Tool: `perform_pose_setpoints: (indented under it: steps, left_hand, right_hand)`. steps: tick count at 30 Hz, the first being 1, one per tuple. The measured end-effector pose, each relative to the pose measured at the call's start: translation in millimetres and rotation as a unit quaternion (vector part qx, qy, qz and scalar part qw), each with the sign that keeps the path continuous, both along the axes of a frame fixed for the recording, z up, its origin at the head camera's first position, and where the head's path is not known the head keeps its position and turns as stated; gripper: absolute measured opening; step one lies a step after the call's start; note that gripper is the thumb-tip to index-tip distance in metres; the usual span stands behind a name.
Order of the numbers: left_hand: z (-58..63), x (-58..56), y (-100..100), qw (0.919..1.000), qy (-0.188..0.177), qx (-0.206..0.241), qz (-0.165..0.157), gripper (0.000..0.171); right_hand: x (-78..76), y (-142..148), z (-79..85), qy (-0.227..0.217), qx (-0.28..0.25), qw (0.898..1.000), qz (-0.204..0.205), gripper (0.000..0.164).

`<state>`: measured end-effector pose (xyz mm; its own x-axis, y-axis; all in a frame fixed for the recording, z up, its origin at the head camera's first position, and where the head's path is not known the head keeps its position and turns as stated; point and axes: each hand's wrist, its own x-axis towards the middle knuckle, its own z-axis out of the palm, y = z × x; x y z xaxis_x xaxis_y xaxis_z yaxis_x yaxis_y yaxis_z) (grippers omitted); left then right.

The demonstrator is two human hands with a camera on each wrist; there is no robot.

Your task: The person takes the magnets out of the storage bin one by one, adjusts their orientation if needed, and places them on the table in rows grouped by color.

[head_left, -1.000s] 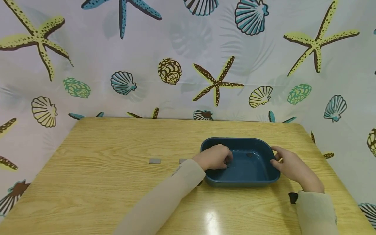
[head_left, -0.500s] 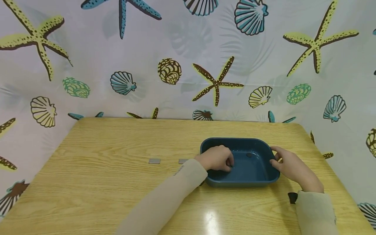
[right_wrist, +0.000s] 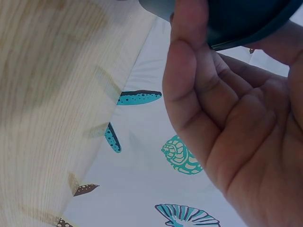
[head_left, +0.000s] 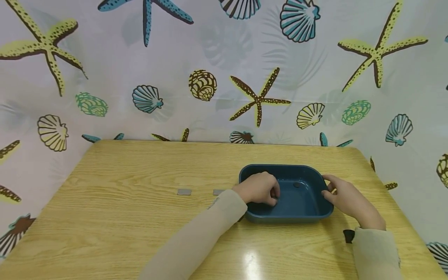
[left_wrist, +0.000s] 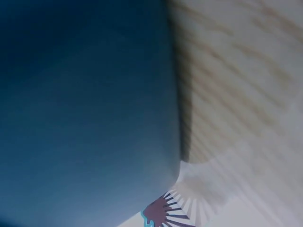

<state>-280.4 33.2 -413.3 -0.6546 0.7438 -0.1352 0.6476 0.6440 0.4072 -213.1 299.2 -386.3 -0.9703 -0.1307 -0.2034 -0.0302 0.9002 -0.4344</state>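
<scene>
Blue tub [head_left: 292, 202], one: upright on the right half of the tabletop [head_left: 133, 171]; holds a small dark oval [head_left: 296, 184] near its far wall, possibly a part of the tub.
Right grip [head_left: 344, 196]: thumb and fingers closed about the tub's right rim.
Left grip [head_left: 258, 188]: inside the tub, fingers curled; contents hidden, cannot tell.
Grey plates [head_left: 184, 191], two: flat, outside the tub, to its left.
Status: apparently mid-work; steadying seems achieved, the left grip's business inside seemingly unfinished.
</scene>
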Motion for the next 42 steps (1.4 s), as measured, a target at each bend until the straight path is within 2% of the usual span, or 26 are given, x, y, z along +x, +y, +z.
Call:
perform_pose_setpoints:
  steps: [14,24,31,42]
  left_hand:
    - [12.5,3.0,-7,0.9997,0.008,0.023,0.005,0.015]
    - [18.7,3.1,-11,0.9991,0.016,0.038,-0.005,0.016]
    - [26.8,8.0,-18,0.9986,0.030,0.043,-0.009,0.016]
    - [31.8,10.0,-28,0.9980,0.039,0.050,0.002,0.018]
  right_hand:
    - [0.7,0,-0.6,0.000,-0.002,1.000,0.002,0.059]
    - [0.6,0,-1.3,-0.003,0.000,1.000,-0.002,0.059]
    - [1.1,-1,-1.1,0.004,0.000,1.000,0.004,0.058]
    - [1.0,0,-1.4,0.003,-0.003,1.000,0.005,0.058]
